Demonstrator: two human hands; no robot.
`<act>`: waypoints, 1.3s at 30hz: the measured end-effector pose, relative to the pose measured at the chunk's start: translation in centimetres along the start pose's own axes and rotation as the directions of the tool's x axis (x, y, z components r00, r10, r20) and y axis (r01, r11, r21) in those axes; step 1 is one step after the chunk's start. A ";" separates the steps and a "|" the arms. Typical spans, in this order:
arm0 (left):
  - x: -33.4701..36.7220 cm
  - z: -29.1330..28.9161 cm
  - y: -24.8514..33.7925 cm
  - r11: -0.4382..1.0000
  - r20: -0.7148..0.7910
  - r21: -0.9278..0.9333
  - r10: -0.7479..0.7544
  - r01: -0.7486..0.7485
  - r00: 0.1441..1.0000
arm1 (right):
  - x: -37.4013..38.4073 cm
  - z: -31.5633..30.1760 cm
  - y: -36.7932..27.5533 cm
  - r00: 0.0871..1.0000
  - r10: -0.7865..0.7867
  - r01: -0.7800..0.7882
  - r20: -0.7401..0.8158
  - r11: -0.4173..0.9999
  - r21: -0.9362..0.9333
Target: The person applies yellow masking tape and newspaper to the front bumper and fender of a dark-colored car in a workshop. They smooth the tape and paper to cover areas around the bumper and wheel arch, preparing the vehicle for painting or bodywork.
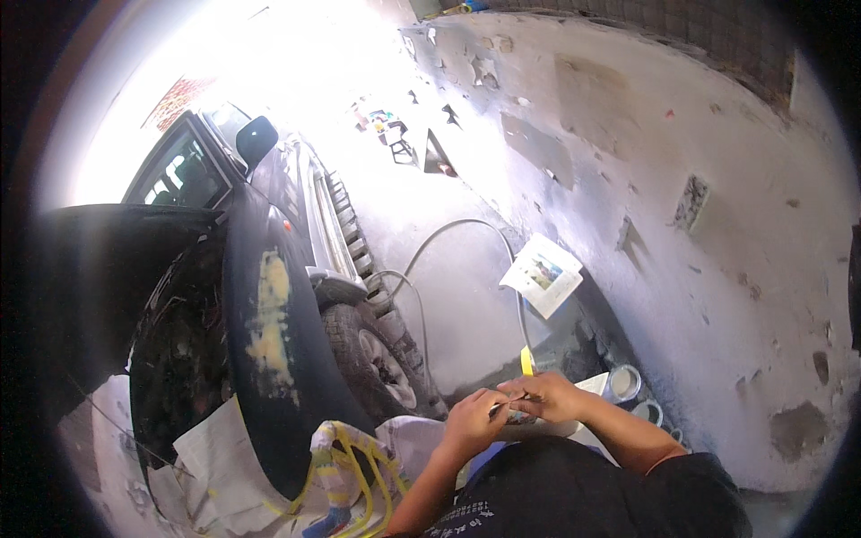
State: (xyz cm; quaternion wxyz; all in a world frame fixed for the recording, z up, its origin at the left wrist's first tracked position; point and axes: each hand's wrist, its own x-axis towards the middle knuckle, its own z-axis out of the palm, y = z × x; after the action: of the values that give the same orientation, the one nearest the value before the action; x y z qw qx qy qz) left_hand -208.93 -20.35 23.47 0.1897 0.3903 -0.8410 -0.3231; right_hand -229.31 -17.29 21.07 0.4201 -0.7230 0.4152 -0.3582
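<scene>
Close in front of my body, my left hand [475,420] and my right hand [547,396] meet with fingers bent. A small, thin object shows between them, with a pale edge at the left fingertips; its kind cannot be made out. Just beyond the right knuckles stands a yellow strip [526,361], and I cannot tell whether the hand holds it. To the left is a dark car fender [314,394] with a long, uneven patch of pale yellow filler [270,327]. Under my hands lies a pale surface, mostly covered by them.
A car wheel [381,363] sits beside the fender. Paper sheeting [215,466] and yellow-taped masking [359,448] cover parts at lower left. A hose [448,224] loops over the floor. Printed paper [543,276] lies by the wall [628,152]. Cans [622,384] stand near my right forearm.
</scene>
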 end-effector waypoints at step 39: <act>74.4 -42.7 -50.8 0.974 -0.106 0.226 0.054 -0.029 0.993 | 92.6 -27.8 34.9 0.973 -0.228 0.218 0.039 0.960 0.174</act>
State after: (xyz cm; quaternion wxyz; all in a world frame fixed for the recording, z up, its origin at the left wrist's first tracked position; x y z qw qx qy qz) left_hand -203.82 -119.95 24.04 0.1978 0.4091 -0.8681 -0.2000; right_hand -226.99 -119.99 15.98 0.4487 -0.7372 0.2870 -0.4156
